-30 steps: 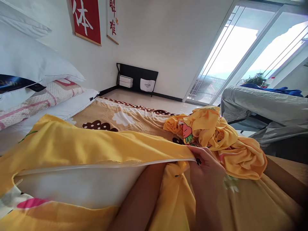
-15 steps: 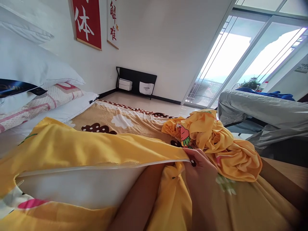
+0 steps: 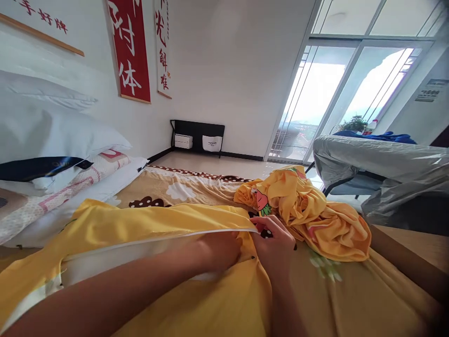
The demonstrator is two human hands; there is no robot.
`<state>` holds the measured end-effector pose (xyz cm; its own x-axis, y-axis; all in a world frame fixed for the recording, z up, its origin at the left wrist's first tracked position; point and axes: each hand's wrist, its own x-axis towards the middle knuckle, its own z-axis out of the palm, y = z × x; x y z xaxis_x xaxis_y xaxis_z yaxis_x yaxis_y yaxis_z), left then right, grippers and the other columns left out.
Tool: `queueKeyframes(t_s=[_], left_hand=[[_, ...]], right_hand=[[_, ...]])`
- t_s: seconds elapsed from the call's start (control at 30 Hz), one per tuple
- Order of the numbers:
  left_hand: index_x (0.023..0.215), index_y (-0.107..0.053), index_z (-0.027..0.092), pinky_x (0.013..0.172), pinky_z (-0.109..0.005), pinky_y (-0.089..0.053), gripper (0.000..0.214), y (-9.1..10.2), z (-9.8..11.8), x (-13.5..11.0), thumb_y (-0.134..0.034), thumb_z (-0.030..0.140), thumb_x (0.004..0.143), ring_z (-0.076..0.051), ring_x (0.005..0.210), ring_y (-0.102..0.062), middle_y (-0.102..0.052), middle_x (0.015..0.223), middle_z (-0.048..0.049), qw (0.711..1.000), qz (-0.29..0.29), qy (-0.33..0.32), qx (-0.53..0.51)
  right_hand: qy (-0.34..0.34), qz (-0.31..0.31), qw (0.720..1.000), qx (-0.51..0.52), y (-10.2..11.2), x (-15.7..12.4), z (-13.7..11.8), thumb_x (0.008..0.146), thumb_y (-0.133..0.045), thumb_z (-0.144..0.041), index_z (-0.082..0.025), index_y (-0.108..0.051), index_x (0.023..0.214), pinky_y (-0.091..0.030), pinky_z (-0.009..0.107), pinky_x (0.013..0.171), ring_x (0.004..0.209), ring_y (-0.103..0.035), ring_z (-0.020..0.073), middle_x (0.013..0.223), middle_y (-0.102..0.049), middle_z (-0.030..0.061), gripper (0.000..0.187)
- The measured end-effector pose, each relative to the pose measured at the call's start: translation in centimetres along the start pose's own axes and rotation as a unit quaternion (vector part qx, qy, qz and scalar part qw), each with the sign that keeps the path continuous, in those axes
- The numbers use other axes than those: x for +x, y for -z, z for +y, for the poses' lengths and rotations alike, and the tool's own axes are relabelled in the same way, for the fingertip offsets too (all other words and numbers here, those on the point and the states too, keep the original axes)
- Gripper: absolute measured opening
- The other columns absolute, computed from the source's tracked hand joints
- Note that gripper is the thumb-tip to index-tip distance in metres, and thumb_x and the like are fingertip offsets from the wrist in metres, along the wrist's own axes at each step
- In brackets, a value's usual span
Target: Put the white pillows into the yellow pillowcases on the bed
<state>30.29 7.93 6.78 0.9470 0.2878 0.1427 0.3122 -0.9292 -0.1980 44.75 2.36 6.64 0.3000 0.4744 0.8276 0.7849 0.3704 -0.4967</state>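
A yellow printed pillowcase (image 3: 154, 220) lies across the bed with a white pillow (image 3: 115, 260) showing through its open edge. My left hand (image 3: 219, 250) reaches into that opening, with its fingers hidden by the cloth. My right hand (image 3: 275, 241) pinches the corner of the pillowcase's open edge, fingers closed on the cloth. Just beyond my right hand lies a crumpled heap of yellow cloth (image 3: 308, 215) with a carrot print.
White and patterned pillows (image 3: 59, 159) are stacked at the left by the wall. A tan bedspread (image 3: 182, 187) with brown and white clouds covers the bed. A grey-covered piece of furniture (image 3: 379, 164) stands at the right, with glass doors (image 3: 326, 93) behind it.
The camera has tilted up and back, so both arms show further in. My left hand has come into view at the pillowcase opening; my right hand stays on the corner.
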Motion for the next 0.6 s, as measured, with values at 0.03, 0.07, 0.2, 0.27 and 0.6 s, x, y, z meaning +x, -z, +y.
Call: queueKeyframes(t_s=[0.03, 0.07, 0.2, 0.27, 0.6], left_hand=[[0.091, -0.063, 0.013, 0.075, -0.033, -0.052, 0.016, 0.7, 0.1, -1.3, -0.052, 0.024, 0.089, -0.019, 0.083, -0.062, -0.065, 0.091, -0.0086, 1.0, 0.016, -0.011, 0.023], [0.093, -0.063, 0.013, 0.075, -0.032, -0.05, 0.017, 1.4, 0.2, -2.6, -0.048, 0.021, 0.089, -0.019, 0.084, -0.062, -0.065, 0.091, -0.0092, 0.997, 0.046, -0.026, 0.055], [0.131, -0.047, 0.015, 0.09, -0.039, -0.042, 0.04, 3.6, -0.6, -6.1, -0.038, 0.012, 0.092, -0.024, 0.11, -0.055, -0.059, 0.12, -0.0141, 0.951, 0.222, 0.008, 0.215], [0.136, -0.042, 0.018, 0.092, -0.043, -0.039, 0.046, 4.0, -1.3, -5.9, -0.039, 0.011, 0.091, -0.027, 0.115, -0.052, -0.056, 0.127, -0.0146, 0.935, 0.241, 0.082, 0.246], [0.071, -0.047, 0.019, 0.049, -0.027, -0.033, 0.014, 3.3, -1.4, -6.5, -0.047, 0.007, 0.078, -0.015, 0.051, -0.049, -0.054, 0.063, -0.0009, 0.977, 0.14, 0.051, 0.152]], right_hand=[[0.008, 0.004, 1.0, 0.0, 0.1, 0.0, -0.1, 0.074, -0.064, -0.019, -0.021, -0.066, 0.073, -0.04, 0.023, 0.056, 0.059, -0.05, 0.0107, 0.063, -0.052, -0.0044, 0.004], [0.018, 0.005, 1.0, 0.0, 0.1, 0.1, -0.2, 0.074, -0.064, -0.019, -0.021, -0.066, 0.073, -0.039, 0.023, 0.056, 0.058, -0.05, 0.0107, 0.062, -0.052, -0.0045, 0.003], [0.061, 0.0, 0.998, 0.0, 0.0, 0.1, -1.2, 0.074, -0.062, -0.019, -0.021, -0.065, 0.07, -0.039, 0.023, 0.056, 0.056, -0.05, 0.0106, 0.06, -0.053, -0.0044, 0.005], [0.072, -0.01, 0.997, 0.003, 0.2, 0.2, -1.8, 0.076, -0.061, -0.02, -0.021, -0.064, 0.068, -0.039, 0.024, 0.056, 0.055, -0.049, 0.0107, 0.059, -0.052, -0.004, 0.008], [-0.275, -0.064, 0.931, 0.231, 1.8, 1.6, 5.9, 0.067, -0.071, -0.052, -0.019, -0.07, 0.077, -0.046, 0.026, 0.061, 0.067, -0.057, 0.0164, 0.071, -0.065, 0.0029, 0.034]])
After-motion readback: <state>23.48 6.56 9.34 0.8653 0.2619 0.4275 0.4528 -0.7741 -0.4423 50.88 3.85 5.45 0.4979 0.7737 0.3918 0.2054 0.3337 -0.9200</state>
